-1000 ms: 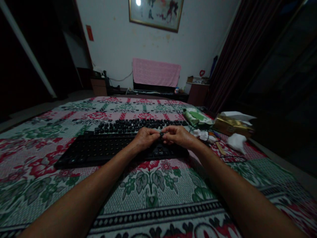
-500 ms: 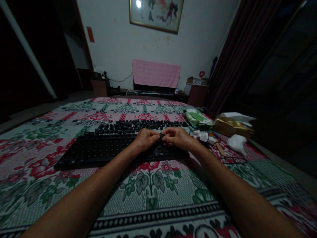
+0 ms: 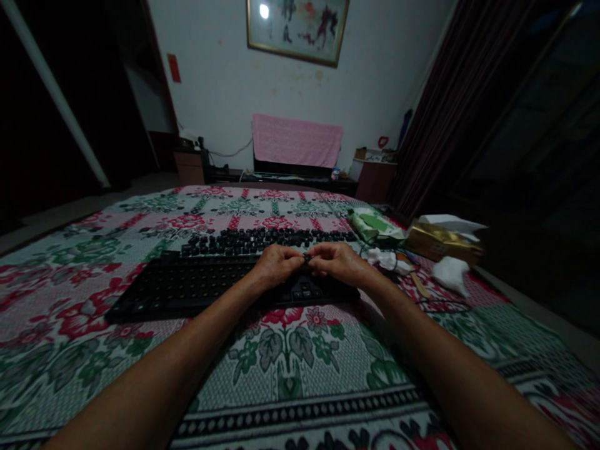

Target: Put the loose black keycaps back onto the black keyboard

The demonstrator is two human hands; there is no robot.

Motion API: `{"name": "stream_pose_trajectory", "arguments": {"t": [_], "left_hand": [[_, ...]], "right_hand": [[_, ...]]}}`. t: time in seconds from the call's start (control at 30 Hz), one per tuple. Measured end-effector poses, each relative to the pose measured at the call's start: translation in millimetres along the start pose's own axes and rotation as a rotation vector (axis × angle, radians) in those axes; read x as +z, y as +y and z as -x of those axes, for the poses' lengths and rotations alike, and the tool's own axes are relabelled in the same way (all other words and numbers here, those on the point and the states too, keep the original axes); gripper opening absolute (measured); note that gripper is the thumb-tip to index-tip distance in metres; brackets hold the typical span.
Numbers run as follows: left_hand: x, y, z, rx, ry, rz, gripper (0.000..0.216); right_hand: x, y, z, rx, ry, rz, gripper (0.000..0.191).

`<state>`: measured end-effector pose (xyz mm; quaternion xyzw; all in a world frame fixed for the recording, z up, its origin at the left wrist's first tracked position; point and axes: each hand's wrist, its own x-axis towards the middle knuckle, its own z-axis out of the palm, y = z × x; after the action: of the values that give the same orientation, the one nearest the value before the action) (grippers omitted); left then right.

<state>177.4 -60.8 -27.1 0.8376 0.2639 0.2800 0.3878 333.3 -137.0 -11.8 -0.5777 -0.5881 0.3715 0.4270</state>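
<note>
The left forearm (image 3: pixel 187 356) and right forearm (image 3: pixel 431 350) are bare, skin uncovered from the lower edge of view to the wrists. Each has a smooth, slim outline, looking broadest at the near end and tapering to a narrow wrist. The left hand (image 3: pixel 276 265) and right hand (image 3: pixel 341 262) are bare too; their nails are too dim to make out.

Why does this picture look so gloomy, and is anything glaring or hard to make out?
Head view: dim light, with the area right of the curtain nearly black; head view: a bright glare spot on the framed picture; head view: the small dark piece between left hand and right hand is too small and dark to identify.
</note>
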Motion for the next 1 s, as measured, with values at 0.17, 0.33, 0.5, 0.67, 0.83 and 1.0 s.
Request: {"name": "stream_pose_trajectory", "arguments": {"t": [0.17,0.33,0.5,0.67,0.83,1.0], "left_hand": [[-0.3,1.9,0.8,-0.008,-0.008,-0.009,0.03],[1.2,-0.6,0.1,0.021,-0.031,-0.012,0.028],[2.2,-4.9,-0.8,0.009,-0.045,-0.01,0.028],[3.1,-4.7,-0.9,-0.012,-0.062,-0.011,0.031],[3.8,-5.5,-1.6,-0.005,-0.035,-0.045,0.032],[3.1,-5.0,-1.0,0.004,-0.035,-0.091,0.03]], "right_hand": [[-2.7,-1.0,1.0,-0.109,-0.009,0.133,0.022],[-5.2,-3.2,1.7,-0.174,0.02,0.304,0.026],[-6.9,-6.1,2.0,-0.201,0.009,0.369,0.026],[-6.5,-5.3,3.1,-0.158,-0.071,0.276,0.024],[-5.7,-0.2,1.4,-0.122,-0.033,0.255,0.02],[-5.3,3.3,0.2,-0.118,-0.022,0.216,0.019]]}}
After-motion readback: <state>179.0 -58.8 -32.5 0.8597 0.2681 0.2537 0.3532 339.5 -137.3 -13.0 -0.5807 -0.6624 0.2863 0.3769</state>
